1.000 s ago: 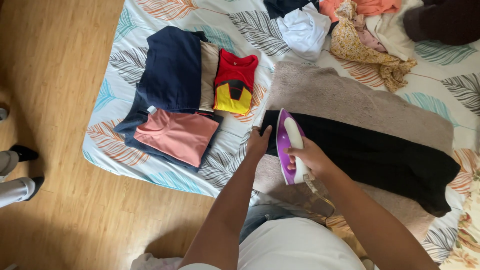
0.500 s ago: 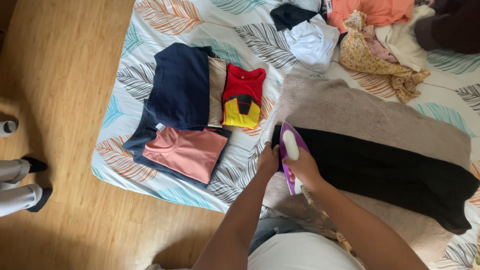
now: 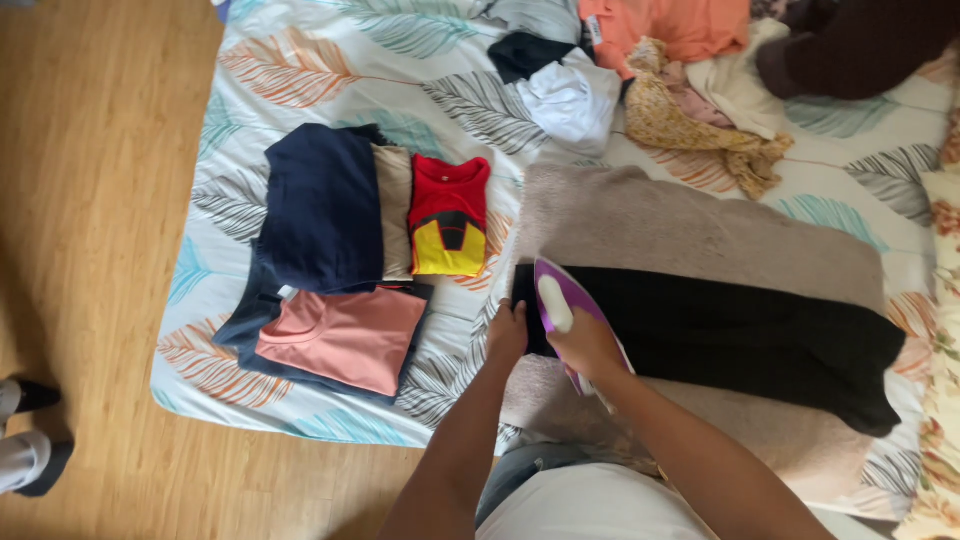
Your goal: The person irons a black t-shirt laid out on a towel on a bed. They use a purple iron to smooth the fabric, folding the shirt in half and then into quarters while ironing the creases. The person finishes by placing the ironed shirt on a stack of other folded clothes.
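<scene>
Wooden floor (image 3: pixel 90 200) and leaf-print sheet (image 3: pixel 330 60) frame it. Right hand (image 3: pixel 585 345) clenches the purple-and-white iron (image 3: pixel 556 305) by its handle, likely heavy and hot-soled. Left hand (image 3: pixel 507 333) presses flat on the soft, limp black garment (image 3: pixel 740 335) spread over the taupe plush mat (image 3: pixel 680 220).

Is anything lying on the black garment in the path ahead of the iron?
Nothing visible does. The right hand holds the purple iron at the left end of the black garment, the left hand pins that edge, and the cloth beyond lies bare on the grey blanket.
</scene>
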